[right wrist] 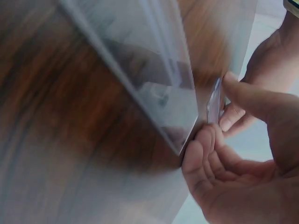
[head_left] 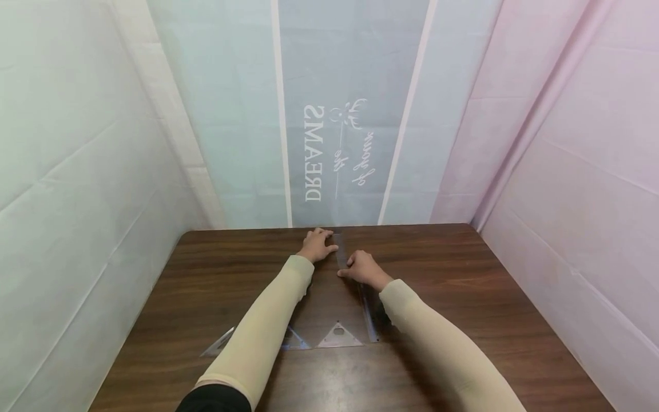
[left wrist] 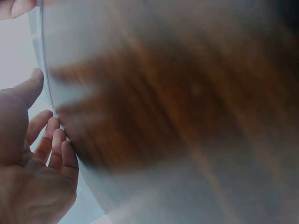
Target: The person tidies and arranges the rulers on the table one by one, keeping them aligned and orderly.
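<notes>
A clear ruler (head_left: 340, 250) lies near the table's far edge, between both hands. My left hand (head_left: 316, 245) is at its left side, fingertips close to the far end; in the left wrist view its fingers (left wrist: 57, 149) are loosely extended at the tabletop, with thumb apart. Between thumb and fingers, my right hand (head_left: 364, 269) pinches the ruler's near end (right wrist: 214, 102). Below that hand lies a second clear ruler (head_left: 370, 323), partly hidden by it. Its cut corner shows large in the right wrist view.
Along the near side, left of the second ruler, lie a clear set square (head_left: 340, 341), another bluish one (head_left: 296, 340) partly under my left sleeve, and a clear piece (head_left: 218, 345) partly covered by that sleeve. Fabric walls (head_left: 340, 57) surround the wooden table (head_left: 463, 320).
</notes>
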